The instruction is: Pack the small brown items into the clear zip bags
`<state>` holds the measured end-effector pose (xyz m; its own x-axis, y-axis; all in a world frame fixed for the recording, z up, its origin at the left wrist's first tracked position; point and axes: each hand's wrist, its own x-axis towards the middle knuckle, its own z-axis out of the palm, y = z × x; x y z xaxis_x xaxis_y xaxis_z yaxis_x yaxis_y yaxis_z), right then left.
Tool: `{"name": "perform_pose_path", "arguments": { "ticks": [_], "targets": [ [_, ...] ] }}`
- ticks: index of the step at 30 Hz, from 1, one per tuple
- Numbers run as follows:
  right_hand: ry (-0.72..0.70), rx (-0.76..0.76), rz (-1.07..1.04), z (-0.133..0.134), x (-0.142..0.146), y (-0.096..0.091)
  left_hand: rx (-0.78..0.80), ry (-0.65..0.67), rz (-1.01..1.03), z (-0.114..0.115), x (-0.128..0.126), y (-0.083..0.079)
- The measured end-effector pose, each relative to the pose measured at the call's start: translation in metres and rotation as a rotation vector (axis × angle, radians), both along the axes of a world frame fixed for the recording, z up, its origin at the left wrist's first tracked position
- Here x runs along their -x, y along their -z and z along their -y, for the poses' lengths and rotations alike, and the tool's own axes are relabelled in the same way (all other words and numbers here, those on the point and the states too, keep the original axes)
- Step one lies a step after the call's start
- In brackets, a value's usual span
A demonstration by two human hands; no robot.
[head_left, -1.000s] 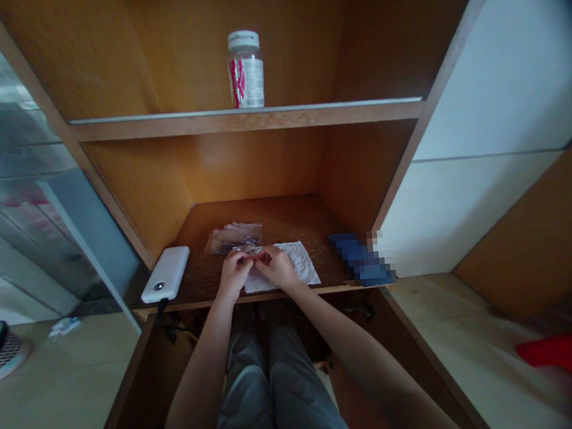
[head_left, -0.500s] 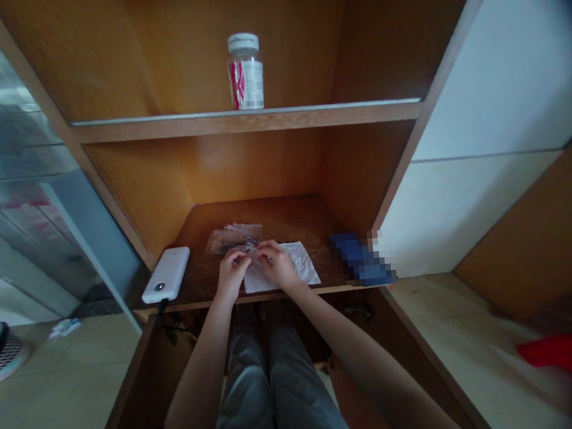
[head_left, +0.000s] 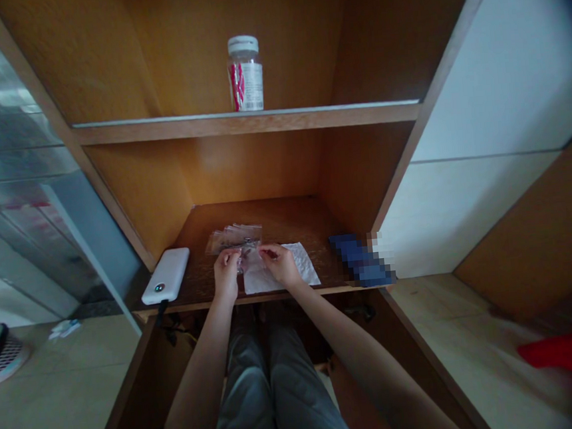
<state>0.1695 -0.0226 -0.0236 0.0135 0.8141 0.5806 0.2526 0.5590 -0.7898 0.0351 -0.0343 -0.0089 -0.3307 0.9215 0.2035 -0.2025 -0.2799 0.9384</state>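
My left hand is closed in a pinch on a small clear plastic bag, which shows beside the fingertips. My right hand hovers over a white crinkled sheet, thumb and fingers pressed together; what they hold, if anything, is too small to make out. A short gap separates the two hands. Just beyond them several clear zip bags lie overlapped on the brown shelf board, with small dark items in them that I cannot identify.
A white power bank with a black cable lies at the left edge. On the right is a dark blue object, partly pixelated. A white-capped bottle stands on the upper shelf. Below the board sits an open drawer.
My hands, close together before, have moved apart. The left hand shifted slightly left and turned more upright, with the plastic bag at its fingertips. The right hand stayed nearly in place.
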Motion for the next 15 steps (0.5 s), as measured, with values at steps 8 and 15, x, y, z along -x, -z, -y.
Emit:
{"name": "perform_pose_path", "arguments": {
  "ticks": [8,15],
  "targets": [
    [-0.010,0.088,-0.019,-0.0019,0.0003,0.0015,-0.024,0.024,0.208,-0.0016,0.0035,0.0032],
    [-0.160,0.116,-0.020,-0.0046,-0.0023,-0.0014,0.004,0.059,0.284,-0.0017,0.0053,0.0008]
  ]
}}
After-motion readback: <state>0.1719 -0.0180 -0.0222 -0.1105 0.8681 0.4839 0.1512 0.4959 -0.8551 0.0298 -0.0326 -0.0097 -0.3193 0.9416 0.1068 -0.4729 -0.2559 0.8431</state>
